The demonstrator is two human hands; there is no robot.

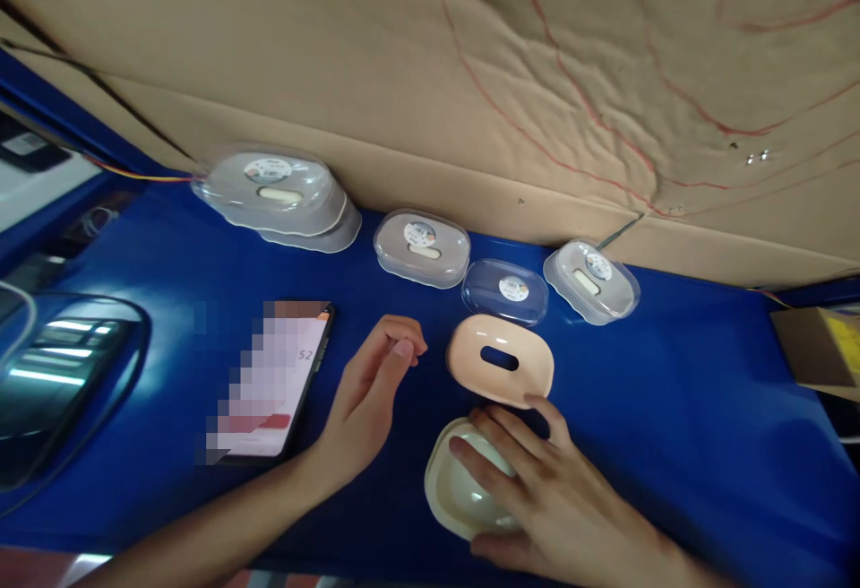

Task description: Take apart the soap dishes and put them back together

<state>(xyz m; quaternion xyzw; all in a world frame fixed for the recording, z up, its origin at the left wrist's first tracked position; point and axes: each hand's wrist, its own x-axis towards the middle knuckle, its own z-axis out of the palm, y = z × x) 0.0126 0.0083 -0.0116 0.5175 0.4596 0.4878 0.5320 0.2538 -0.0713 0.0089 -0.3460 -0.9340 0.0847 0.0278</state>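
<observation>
My right hand reaches over a pale green oval dish, its thumb at the near rim and its fingers across the top and far rim. My little finger is close to the near edge of a peach-coloured oval piece with a slot in its middle. My left hand hovers left of both, fingers curled in and thumb against them; nothing shows in it. Behind the peach piece lies a clear lid with a round label. Part of the green dish is hidden under my right hand.
Lidded boxes stand along the cardboard wall: a stack at left, one box mid-way and another box farther right. A phone lies left of my left hand. A dark glossy device with a cable sits at far left.
</observation>
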